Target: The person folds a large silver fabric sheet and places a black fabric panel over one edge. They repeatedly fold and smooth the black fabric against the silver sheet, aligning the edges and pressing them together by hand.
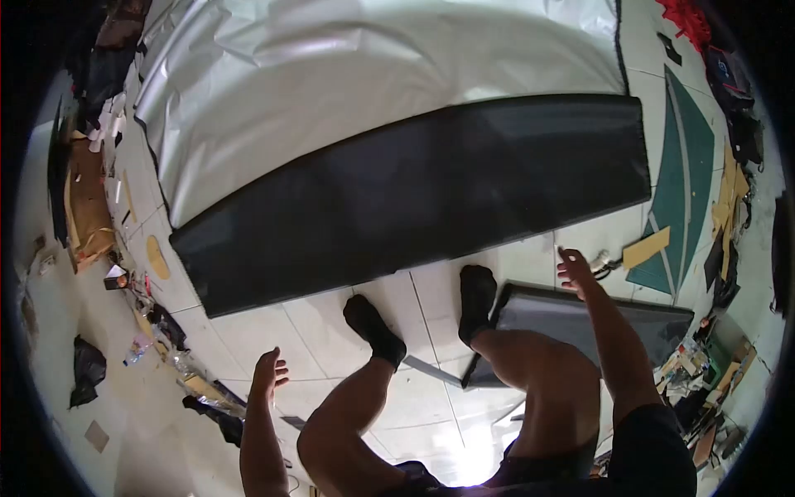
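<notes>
A large sheet of material lies on the tiled floor in front of my feet. Its silvery side shows at the back, and a broad black band is folded over along the front. My left hand hovers over the floor at the lower left, fingers loosely apart with nothing in them. Out to the right, my right hand is also empty, its fingers bent and apart. It is above the top edge of a smaller dark piece of sheet. Just beyond it sits a small metal tool with black handles.
A green cutting mat with a grey strip across it lies at the right, a tan card piece at its edge. Another tan piece is at the left. My socked feet stand before the black band. Clutter lines both sides.
</notes>
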The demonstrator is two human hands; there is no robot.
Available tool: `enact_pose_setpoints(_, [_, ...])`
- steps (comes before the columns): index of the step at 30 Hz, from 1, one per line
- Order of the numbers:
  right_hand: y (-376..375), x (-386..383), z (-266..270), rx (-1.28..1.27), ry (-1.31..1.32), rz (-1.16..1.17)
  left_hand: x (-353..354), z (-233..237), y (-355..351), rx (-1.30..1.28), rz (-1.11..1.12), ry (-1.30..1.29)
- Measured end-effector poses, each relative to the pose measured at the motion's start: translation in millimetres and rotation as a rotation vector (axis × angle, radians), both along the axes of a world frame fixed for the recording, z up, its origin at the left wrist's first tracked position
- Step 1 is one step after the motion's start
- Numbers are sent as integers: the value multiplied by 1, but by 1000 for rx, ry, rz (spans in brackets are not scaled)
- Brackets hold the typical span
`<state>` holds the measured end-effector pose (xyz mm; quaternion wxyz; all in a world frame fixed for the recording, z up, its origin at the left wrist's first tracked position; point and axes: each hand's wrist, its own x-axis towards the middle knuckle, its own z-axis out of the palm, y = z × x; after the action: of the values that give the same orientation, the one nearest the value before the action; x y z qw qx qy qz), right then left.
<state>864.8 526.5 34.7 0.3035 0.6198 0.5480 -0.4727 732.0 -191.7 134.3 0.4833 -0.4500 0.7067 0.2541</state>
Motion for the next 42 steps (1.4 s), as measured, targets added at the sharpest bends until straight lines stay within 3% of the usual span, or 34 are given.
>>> enact_pose_setpoints(1, [6, 3, -19, 8, -22, -38, -2, -18, 2, 41, 85, -10])
enact_pose_setpoints(4, [18, -9, -66, 120, 286, -367, -12, -94, 6, 197, 366, 73])
enact_pose_setpoints(5, [27, -10, -82, 187, 406, -488, -11, -116, 0, 200, 456, 194])
enact_pose_setpoints(7, [52, -3, -110, 310, 532, -491, -9, -163, -13, 215, 655, 447])
enact_pose_setpoints(8, [89, 20, -153, 301, 682, -632, -12, -175, -20, 248, 774, 548])
enact_pose_setpoints(9, [95, 15, -153, 322, 775, -691, -11, -191, -39, 371, 798, 678])
enact_pose_setpoints(10, [123, 27, -159, 475, 518, -613, -15, -207, -59, 487, 813, 749])
enact_pose_setpoints(11, [132, 48, -164, 422, 652, -608, -16, -212, -76, 598, 816, 813])
enact_pose_setpoints(12, [147, 48, -174, 369, 826, -601, -21, -219, -74, 286, 939, 845])
enact_pose_setpoints(13, [155, 25, -176, 315, 1015, -592, -33, -227, -72, 293, 957, 897])
enact_pose_setpoints(15, [164, -1, -165, 416, 947, -798, -34, -227, -84, 253, 970, 941])
enact_pose_setpoints(16, [165, -1, -149, 470, 874, -895, -40, -227, -86, 49, 1043, 942])
enact_pose_setpoints(19, [181, 16, -111, 581, 809, -768, -48, -219, -95, -54, 886, 1019])
enact_pose_setpoints(20, [190, 17, -99, 616, 790, -720, -47, -214, -95, 39, 761, 1156])
enact_pose_setpoints(21, [197, 17, -85, 650, 765, -670, -49, -204, -94, -180, 754, 1115])
enact_pose_setpoints(22, [191, 15, -65, 717, 679, -691, -44, -192, -98, -190, 732, 1117])
enact_pose_setpoints(23, [225, 45, -82, 549, 915, -679, -41, -182, -100, -196, 716, 1123])
enact_pose_setpoints(24, [214, 45, -68, 569, 956, -698, -38, -169, -100, -162, 741, 1161])
enact_pose_setpoints(26, [202, 56, -32, 572, 996, -687, -27, -152, -118, -54, 739, 1195])
enact_pose_setpoints(27, [203, 65, -19, 553, 1001, -655, -22, -142, -132, -79, 689, 1120])
enact_pose_setpoints(30, [213, 66, 25, 528, 979, -574, -20, -110, -147, -149, 531, 1216])
enact_pose_setpoints(33, [210, 4, 60, 489, 1026, -455, -60, -74, -125, -10, 449, 1234])
enact_pose_setpoints(35, [278, -19, 25, 408, 1046, -281, -107, -101, -156, 103, 379, 1134])
enact_pose_setpoints(37, [275, -78, 2, 653, 829, -102, -161, -141, -165, 168, 391, 1150])
enact_pose_setpoints(39, [181, -144, 2, 615, 1130, -448, -192, -134, -73, 153, 331, 1286])
enact_pose_setpoints(40, [158, -157, -3, 711, 1041, -169, -198, -123, -35, 82, 370, 1202])
enact_pose_setpoints(42, [124, -153, -19, 898, 850, 453, -184, -129, 5, -142, 54, 1170])
